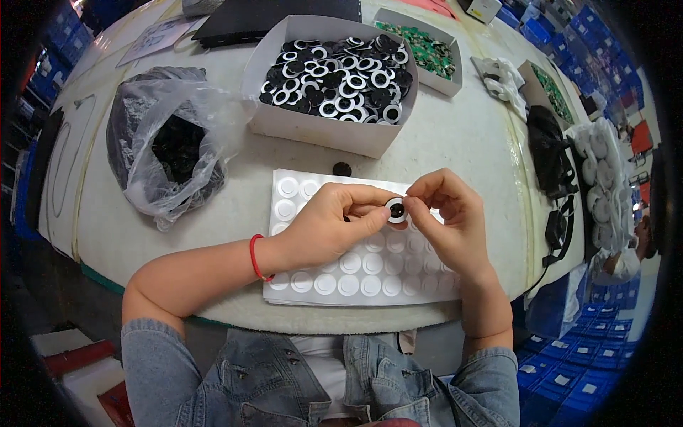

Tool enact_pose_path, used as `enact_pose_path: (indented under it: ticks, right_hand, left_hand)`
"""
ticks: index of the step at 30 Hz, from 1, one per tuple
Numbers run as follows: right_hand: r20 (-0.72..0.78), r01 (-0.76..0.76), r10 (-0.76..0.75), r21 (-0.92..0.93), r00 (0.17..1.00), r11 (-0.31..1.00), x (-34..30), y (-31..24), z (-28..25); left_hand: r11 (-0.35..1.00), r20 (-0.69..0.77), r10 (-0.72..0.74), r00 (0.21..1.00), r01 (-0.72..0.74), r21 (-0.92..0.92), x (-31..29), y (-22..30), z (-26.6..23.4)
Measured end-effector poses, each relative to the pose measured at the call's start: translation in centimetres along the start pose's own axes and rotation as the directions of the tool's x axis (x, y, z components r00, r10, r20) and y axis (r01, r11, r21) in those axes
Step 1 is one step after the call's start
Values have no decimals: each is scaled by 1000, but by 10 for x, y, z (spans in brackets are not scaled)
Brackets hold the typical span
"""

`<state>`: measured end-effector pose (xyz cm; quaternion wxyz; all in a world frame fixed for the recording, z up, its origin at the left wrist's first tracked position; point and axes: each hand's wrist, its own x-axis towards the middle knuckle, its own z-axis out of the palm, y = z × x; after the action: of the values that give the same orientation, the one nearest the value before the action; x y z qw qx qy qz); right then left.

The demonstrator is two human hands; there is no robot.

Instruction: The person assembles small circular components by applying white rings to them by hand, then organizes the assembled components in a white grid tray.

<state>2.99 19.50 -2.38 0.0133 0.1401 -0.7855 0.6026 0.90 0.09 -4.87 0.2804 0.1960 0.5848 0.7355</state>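
Between my two hands is a small round black part with a white ring on its face [395, 210]. My left hand [331, 220], a red band at its wrist, pinches it between thumb and fingers. Thumb and forefinger of my right hand [449, 217] close on its right edge, the other fingers curled. Under both hands lies a sheet of round white stickers [348, 285], partly hidden by them. Just beyond the sheet a loose black disc [342, 169] rests on the table. Behind it stands a white box [320, 132] heaped with black parts bearing white rings.
On the left sits a clear plastic bag [171, 149] of black parts. A smaller box [455, 82] at the back holds green circuit boards. A black flat case [274, 21] lies far left. Along the right edge are a black strapped item [548, 153] and bagged white round parts [601, 178].
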Motion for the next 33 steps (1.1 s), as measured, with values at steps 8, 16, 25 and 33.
enact_pose_path:
  ticks: [8,16,25,33]
  right_hand:
    - [42,-10,12,-30,999,999,0,5,-3]
    - [165,-82,78,17,983,996,0,6,-1]
    - [61,-6,3,53,998,999,-1,-2,-8]
    - [72,45,-45,-5,996,999,1,1,-12]
  left_hand:
    - [999,-10,-28,1000,29,22,0,-2,-1]
    - [996,-9,-60,998,60,61,1,0,-3]
    - [921,-245,182,952,-78,382,19,47,-43]
    - [916,-435,273,858,-93,390,16,78,-66]
